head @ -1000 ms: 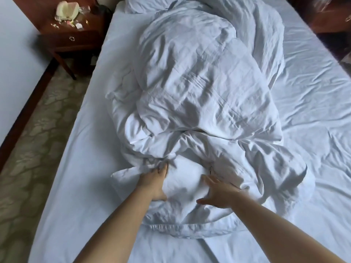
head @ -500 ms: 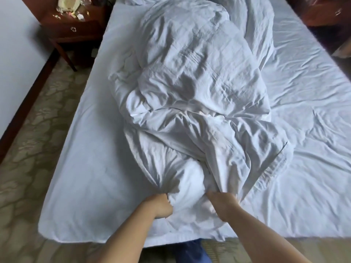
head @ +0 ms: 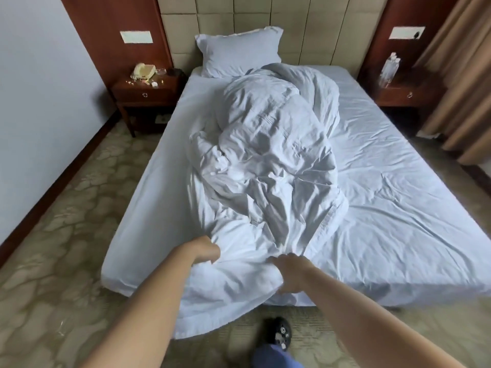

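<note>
Head camera looks down a bed point(head: 398, 208) from its foot end. A big white blanket point(head: 265, 168) lies in a crumpled heap along the middle of the bed. It runs from near the pillow point(head: 239, 53) down to the foot end. Its near end hangs over the edge of the bed, toward the floor.

The left hand point(head: 206, 252) is clenched on the left side of that near end, with its fingers curled into the cloth. The right hand point(head: 288, 273) grasps the blanket too, a bit lower and to the right. Its fingers are tucked under a fold, so the tips are hidden. The two hands are near each other, with a bunch of cloth between them.

The pillow leans on the padded headboard point(head: 305, 27). A small wooden table point(head: 144, 95) stands to the left of the bed. A pale phone point(head: 143, 71) sits on it with some little scraps. Another small table point(head: 403, 94) stands on the right with clear bottles point(head: 389, 69) on it. A tan curtain point(head: 462, 88) hangs at the far right. A dark shoe point(head: 280, 333) rests on the patterned carpet point(head: 66, 235), just below the hanging blanket.
</note>
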The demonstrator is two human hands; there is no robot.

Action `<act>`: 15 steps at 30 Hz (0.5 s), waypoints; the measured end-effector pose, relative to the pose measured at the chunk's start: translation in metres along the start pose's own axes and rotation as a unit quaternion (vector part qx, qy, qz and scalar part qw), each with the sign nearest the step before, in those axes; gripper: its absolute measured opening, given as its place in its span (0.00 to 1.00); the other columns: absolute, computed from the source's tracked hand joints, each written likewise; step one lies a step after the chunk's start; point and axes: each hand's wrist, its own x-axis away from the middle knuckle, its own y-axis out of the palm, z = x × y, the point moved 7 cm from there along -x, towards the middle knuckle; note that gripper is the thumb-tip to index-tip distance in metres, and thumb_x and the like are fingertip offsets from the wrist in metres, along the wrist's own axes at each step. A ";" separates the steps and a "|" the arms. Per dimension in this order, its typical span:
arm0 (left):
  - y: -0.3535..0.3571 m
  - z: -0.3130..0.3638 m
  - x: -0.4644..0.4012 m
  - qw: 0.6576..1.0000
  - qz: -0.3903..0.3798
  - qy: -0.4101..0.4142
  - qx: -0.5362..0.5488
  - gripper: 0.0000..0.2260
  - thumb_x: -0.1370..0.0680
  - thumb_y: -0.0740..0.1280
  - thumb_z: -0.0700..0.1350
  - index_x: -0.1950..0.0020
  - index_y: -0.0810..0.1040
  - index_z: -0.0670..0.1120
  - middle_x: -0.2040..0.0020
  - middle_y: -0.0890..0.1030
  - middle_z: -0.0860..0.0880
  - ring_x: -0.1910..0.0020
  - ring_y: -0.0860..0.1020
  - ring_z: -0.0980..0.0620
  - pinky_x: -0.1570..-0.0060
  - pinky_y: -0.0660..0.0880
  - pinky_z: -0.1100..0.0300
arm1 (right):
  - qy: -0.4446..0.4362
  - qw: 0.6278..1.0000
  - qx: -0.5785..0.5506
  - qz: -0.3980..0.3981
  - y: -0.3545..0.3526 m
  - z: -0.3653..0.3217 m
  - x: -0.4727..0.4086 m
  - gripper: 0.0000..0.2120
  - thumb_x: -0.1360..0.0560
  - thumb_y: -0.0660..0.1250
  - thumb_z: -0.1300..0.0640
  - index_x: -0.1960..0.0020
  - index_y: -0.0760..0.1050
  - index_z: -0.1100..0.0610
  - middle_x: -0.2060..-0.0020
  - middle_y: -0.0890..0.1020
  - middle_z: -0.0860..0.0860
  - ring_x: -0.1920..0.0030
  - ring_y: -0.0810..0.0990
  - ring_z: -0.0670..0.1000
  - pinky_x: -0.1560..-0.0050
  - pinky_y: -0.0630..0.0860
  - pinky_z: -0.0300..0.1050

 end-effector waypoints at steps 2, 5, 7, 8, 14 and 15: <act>0.005 0.010 0.020 1.000 -0.006 0.019 0.019 0.06 0.30 0.65 0.39 0.63 0.68 0.43 0.65 0.69 0.46 0.69 0.67 0.51 0.70 0.61 0.63 | -0.023 1.000 0.000 0.019 -0.005 -0.014 0.015 0.52 0.33 0.73 0.41 0.22 0.43 0.48 0.25 0.58 0.52 0.26 0.58 0.56 0.29 0.62 0.55; 0.004 0.029 0.044 0.999 -0.012 0.041 0.033 0.06 0.31 0.65 0.39 0.65 0.68 0.43 0.68 0.68 0.47 0.71 0.65 0.51 0.72 0.58 0.64 | -0.025 0.999 0.014 0.043 -0.012 -0.021 0.027 0.59 0.35 0.75 0.40 0.23 0.35 0.48 0.23 0.50 0.53 0.24 0.50 0.57 0.26 0.53 0.55; -0.003 0.036 0.057 0.998 -0.008 0.048 0.040 0.07 0.31 0.65 0.39 0.66 0.69 0.44 0.68 0.68 0.48 0.72 0.64 0.51 0.72 0.58 0.65 | -0.018 0.998 0.012 0.063 -0.020 -0.020 0.029 0.61 0.36 0.75 0.41 0.23 0.33 0.48 0.23 0.48 0.54 0.23 0.48 0.57 0.25 0.49 0.55; -0.007 0.037 0.062 0.998 -0.004 0.048 0.043 0.07 0.31 0.66 0.39 0.66 0.68 0.44 0.68 0.67 0.48 0.72 0.64 0.51 0.73 0.57 0.65 | -0.012 0.997 0.006 0.070 -0.024 -0.018 0.029 0.60 0.36 0.75 0.41 0.23 0.33 0.49 0.23 0.49 0.55 0.23 0.49 0.57 0.25 0.48 0.56; -0.019 0.022 0.078 1.000 0.015 0.010 0.009 0.06 0.30 0.66 0.38 0.63 0.68 0.43 0.65 0.68 0.46 0.69 0.66 0.51 0.71 0.59 0.64 | 0.006 0.995 0.006 0.097 -0.047 -0.018 0.022 0.19 0.22 0.58 0.57 0.31 0.65 0.56 0.36 0.76 0.55 0.35 0.74 0.56 0.34 0.65 0.50; -0.019 0.016 0.077 1.000 0.015 0.006 -0.006 0.05 0.30 0.66 0.38 0.59 0.70 0.42 0.62 0.70 0.45 0.66 0.69 0.49 0.69 0.61 0.64 | 0.004 0.996 -0.003 0.089 -0.050 -0.023 0.022 0.17 0.21 0.56 0.57 0.34 0.68 0.58 0.36 0.76 0.56 0.36 0.74 0.57 0.38 0.69 0.48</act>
